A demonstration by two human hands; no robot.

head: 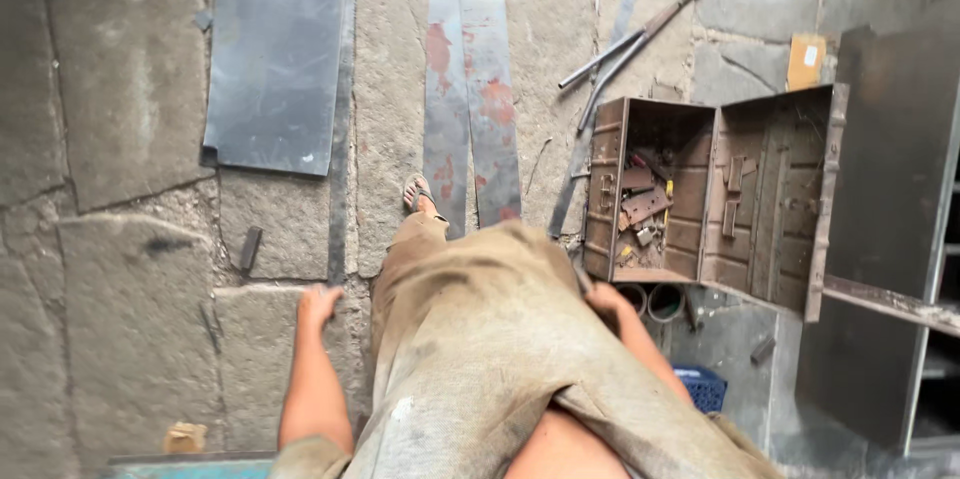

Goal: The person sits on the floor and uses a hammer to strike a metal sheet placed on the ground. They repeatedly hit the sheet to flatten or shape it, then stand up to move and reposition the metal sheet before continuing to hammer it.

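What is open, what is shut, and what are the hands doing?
Rusty metal toolbox: open, lid swung out, tools inside.
Left hand: empty, fingers loose.
Right hand: holds nothing that shows, near the toolbox.
Steel sheet: lying flat.
Two long strips: flat, rust-spotted.

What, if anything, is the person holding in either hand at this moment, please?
Nothing is held. The left hand hangs open and empty above the stone floor; the right hand hangs empty beside the tan garment, near the open rusty toolbox.

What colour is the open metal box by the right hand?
Rusty brown, seen in the head view: metal box.
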